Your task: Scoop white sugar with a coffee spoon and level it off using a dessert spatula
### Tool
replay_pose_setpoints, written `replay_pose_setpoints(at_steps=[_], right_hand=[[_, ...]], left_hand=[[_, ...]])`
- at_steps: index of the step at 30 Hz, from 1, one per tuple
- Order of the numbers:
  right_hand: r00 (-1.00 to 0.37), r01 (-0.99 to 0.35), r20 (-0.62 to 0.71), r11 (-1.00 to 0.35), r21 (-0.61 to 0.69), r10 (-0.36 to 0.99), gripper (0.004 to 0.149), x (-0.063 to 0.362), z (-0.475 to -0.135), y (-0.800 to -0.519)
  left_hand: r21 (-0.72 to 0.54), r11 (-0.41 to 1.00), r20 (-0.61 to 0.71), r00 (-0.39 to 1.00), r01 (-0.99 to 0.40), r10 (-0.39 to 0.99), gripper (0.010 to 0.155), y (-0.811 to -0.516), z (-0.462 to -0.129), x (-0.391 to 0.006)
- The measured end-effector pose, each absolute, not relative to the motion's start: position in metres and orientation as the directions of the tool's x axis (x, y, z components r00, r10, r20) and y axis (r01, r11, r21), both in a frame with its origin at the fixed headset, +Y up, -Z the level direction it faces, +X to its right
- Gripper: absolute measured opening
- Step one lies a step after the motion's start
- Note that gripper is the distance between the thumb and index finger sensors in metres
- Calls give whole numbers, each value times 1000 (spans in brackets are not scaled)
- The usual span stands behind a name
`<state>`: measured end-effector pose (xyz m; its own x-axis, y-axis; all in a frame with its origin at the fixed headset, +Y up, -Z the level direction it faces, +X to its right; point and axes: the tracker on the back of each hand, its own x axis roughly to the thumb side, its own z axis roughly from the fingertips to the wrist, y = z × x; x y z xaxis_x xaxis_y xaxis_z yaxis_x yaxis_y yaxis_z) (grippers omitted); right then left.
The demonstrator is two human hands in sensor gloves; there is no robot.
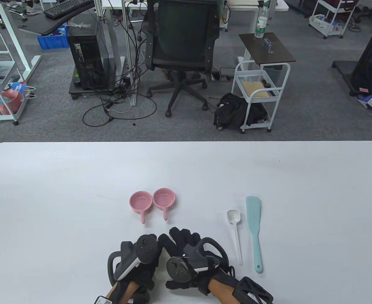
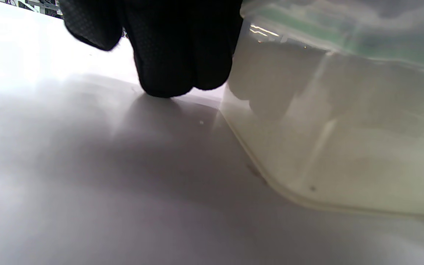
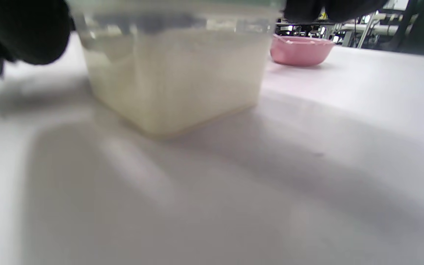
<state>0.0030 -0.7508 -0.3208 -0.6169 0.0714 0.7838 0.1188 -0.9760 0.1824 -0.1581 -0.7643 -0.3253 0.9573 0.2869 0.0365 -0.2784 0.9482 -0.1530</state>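
A clear tub of white sugar with a pale green lid stands on the table near its front edge; in the table view both gloved hands hide it. My left hand holds the tub's side, fingers hanging beside its wall down to the tabletop. My right hand reaches over the tub, fingers curled at the lid's rim. The white coffee spoon and the teal dessert spatula lie side by side to the right of my hands, untouched.
Two small pink handled bowls sit side by side just beyond my hands; one of them shows behind the tub. The white table spreads wide on both sides. An office chair and carts stand on the floor beyond.
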Motion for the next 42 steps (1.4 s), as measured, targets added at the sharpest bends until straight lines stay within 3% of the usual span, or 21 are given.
replay_pose_setpoints(at_steps=[2,3,9,11,19,23,26,28,32,35,38,42], right_hand=[[-639,-22,741,-967,252,207,125,7,-328,-747],[-641,-20,735,-962,271,220,126,7,-330,-746],[-652,-23,729,-967,256,208,128,7,-333,-743],[-651,-27,733,-972,235,196,127,8,-332,-740],[-685,-112,702,-980,165,197,126,31,-331,-702],[-745,-203,613,-965,164,261,125,71,-334,-686],[-766,-374,475,-901,218,433,122,111,-338,-687],[-779,-483,355,-856,186,517,121,138,-341,-690],[-835,-550,13,-835,36,550,121,197,-346,-709],[-792,-583,-233,-813,8,565,121,236,-348,-731],[-749,-572,-436,-819,45,499,120,261,-346,-747],[-786,-357,-591,-912,199,179,119,282,-344,-768]], left_hand=[[-152,949,37,958,-276,285,65,-764,-325,-158],[-152,949,37,958,-275,284,65,-764,-325,-158],[-159,944,39,954,-289,298,68,-762,-327,-164],[-202,930,40,946,-307,322,78,-759,-327,-171],[-73,837,19,838,-543,546,87,-739,-322,-201],[-73,879,27,880,-471,473,88,-743,-322,-199],[-98,905,52,906,-414,420,92,-746,-322,-192],[-111,903,58,905,-414,422,93,-747,-321,-189],[-116,915,64,917,-386,394,92,-749,-320,-185],[-122,924,61,927,-361,370,91,-750,-320,-184],[-123,932,59,935,-341,350,90,-751,-320,-183],[-123,946,62,949,-301,310,88,-754,-320,-180]])
